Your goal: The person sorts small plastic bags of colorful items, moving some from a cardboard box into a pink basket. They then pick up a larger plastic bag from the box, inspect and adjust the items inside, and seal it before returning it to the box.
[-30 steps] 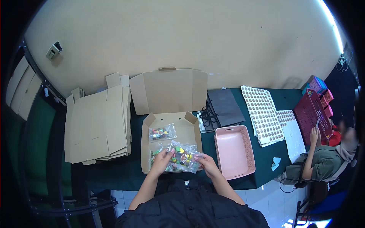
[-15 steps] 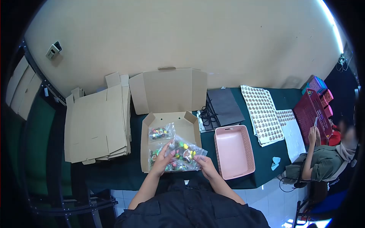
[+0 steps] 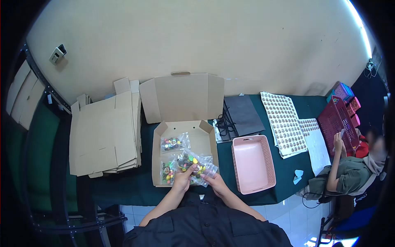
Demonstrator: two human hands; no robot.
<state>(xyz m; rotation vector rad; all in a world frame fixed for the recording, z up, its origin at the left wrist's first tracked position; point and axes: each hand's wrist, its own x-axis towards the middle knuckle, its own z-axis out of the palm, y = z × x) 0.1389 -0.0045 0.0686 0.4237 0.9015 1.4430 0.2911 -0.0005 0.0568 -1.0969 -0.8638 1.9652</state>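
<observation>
Both hands hold a clear plastic bag of colourful candies [image 3: 196, 165] over the front of an open cardboard box [image 3: 201, 132]. My left hand [image 3: 183, 178] grips its left part, thumb on top. At its right end, my right hand [image 3: 215, 182] pinches the plastic. Inside the box, another bag of candies [image 3: 172, 143] lies at the back left and a further bag [image 3: 167, 172] at the front left. The held bag partly hides what lies beneath it. The box's lid [image 3: 181, 99] stands raised against the wall.
Left of the box is a stack of flat cardboard boxes [image 3: 105, 136]. To the right are black paper bags [image 3: 245, 115], a pink basket [image 3: 254, 164] and sticker sheets [image 3: 284, 123]. A co-worker [image 3: 349, 177] sits at the far right near a maroon basket [image 3: 337, 123].
The held bag has moved down and slightly left, nearer my body. Both hands have come closer together, the left one shifting right and down.
</observation>
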